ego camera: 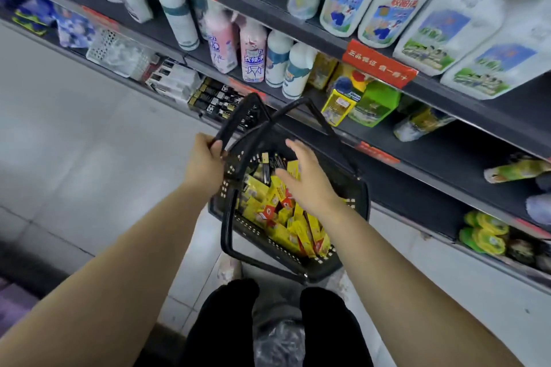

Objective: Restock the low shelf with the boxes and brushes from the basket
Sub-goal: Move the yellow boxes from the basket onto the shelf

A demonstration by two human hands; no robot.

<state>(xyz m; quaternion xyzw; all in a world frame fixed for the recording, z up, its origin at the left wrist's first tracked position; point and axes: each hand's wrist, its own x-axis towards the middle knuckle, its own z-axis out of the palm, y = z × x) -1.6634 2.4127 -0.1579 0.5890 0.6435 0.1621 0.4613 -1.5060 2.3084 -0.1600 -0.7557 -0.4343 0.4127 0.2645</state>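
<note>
Left hand: the left hand (205, 158) has its fingers curled round one handle (238, 125) of the black basket (360, 197) and is holding it up.
Right hand: the right hand (304, 176) is spread flat, palm down and gripping nothing. I cannot tell whether it touches the goods beneath it.
Boxes: a heap of yellow boxes (286, 226) lies in the basket, right under the right hand and running back toward the wrist.
Brushes: a few dark packs (267, 168), likely the brushes, lie just off the right hand's thumb side, between the two hands.
Low shelf: the low shelf (423, 211) runs beyond and to the outer side of the right hand, and that stretch looks dark and bare.
Already on display: black-and-gold packs (214, 100) sit on a shelf well ahead of the left hand.
Progress: the basket looks close to full, so I would say stocking has barely begun.
Left to do: nearly all the boxes and brushes have yet to go onto the shelf.
</note>
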